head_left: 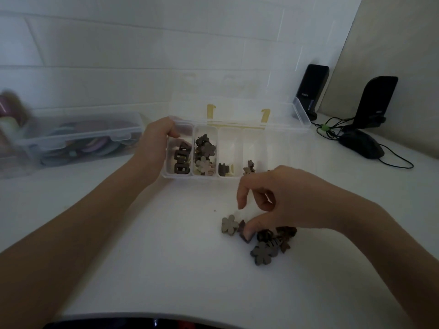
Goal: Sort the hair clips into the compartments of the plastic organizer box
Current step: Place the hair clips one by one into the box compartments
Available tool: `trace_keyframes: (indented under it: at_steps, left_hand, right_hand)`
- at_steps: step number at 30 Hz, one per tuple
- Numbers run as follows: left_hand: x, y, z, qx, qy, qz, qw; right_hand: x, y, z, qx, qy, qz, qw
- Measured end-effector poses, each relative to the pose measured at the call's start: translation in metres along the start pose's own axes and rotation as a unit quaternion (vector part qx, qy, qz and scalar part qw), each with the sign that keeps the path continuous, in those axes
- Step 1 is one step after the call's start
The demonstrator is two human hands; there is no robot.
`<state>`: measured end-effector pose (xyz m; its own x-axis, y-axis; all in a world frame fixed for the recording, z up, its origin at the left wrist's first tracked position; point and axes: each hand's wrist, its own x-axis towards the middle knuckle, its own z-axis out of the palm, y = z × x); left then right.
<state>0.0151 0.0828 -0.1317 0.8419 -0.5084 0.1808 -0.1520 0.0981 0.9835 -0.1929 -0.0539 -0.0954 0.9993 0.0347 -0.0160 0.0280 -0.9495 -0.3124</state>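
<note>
Head view: on the white desk point(166, 269) the right hand point(285, 200) pinches into the loose pile of small brown hair clips point(266, 241), mid-pick; whether one is gripped is unclear. The left hand point(154, 143) grips the clear plastic organizer box point(301, 115). Next, I judge: lift one, match its compartment.

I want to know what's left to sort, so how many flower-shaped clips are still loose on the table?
2 in clear view: a light flower clip left of the right hand, and a grey flower clip at the pile's front. Others may be hidden under the hand.
</note>
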Motion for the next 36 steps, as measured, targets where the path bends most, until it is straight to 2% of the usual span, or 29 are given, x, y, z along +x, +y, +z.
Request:
trace_keyframes:
  at_steps: [11, 16, 21, 24, 27, 31, 34, 36]
  left_hand:
    - [-0.003, 0.002, 0.002, -0.011, -0.009, -0.016, 1.0]
    - [-0.004, 0.003, 0.002, -0.009, -0.001, -0.009, 1.0]
    - [-0.01, 0.004, 0.015, -0.027, 0.013, 0.038, 0.999]
    - [-0.017, 0.004, 0.028, -0.038, -0.004, 0.059, 0.998]
    - [-0.027, 0.005, 0.041, -0.082, -0.024, 0.038, 0.996]
    - [-0.036, 0.005, 0.052, -0.08, -0.028, 0.039, 0.996]
    - [-0.036, 0.004, 0.054, -0.03, -0.022, 0.132, 0.991]
    - [-0.037, 0.005, 0.054, -0.047, -0.031, 0.143, 0.988]
  right_hand:
    - [0.0, -0.003, 0.003, -0.018, -0.027, -0.022, 0.999]
    - [0.004, 0.001, 0.007, -0.034, 0.003, -0.035, 0.999]
    - [0.004, 0.003, 0.003, 0.052, 0.119, -0.064, 0.99]
    - [0.008, 0.001, 0.008, 0.079, 0.232, -0.075, 0.967]
    - [0.015, -0.002, 0.02, 0.112, 0.328, -0.08, 0.935]
    - [0.025, -0.003, 0.032, 0.046, 0.374, -0.116, 0.919]
    - [0.033, -0.001, 0.041, -0.024, 0.379, -0.156, 0.912]
    - [0.035, -0.001, 0.043, -0.053, 0.386, -0.166, 0.906]
